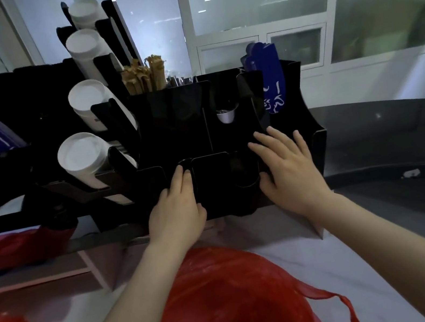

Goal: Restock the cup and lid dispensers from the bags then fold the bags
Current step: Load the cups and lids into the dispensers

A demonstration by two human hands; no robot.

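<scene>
- Lid dispenser (171,128): black, many-compartment box, upright at centre, at far edge of white tabletop (321,255); contents of low front pockets too dark to tell.
- Left hand (177,209): open, fingers straight and together, laid against front wall of lid dispenser, fingertips at rim of a front pocket.
- Right hand (289,170): open, fingers spread and flat on right front part of lid dispenser, thumb low beside a front pocket; nothing held.
- Cup dispenser (103,113): black slanted rack just left of lid dispenser, four tiers, each with a stack of white cups (81,155), base outward.
- Front red bag (224,300): thin plastic, crumpled and unfolded on tabletop between the forearms, one handle loop out to the right.
- Left red bag (8,250): crumpled, below cup dispenser, well apart from both hands.
- Wooden stirrers (144,73) and blue packets (270,74): upright in rear pockets of lid dispenser; small white capsule (226,115) in a middle pocket.
</scene>
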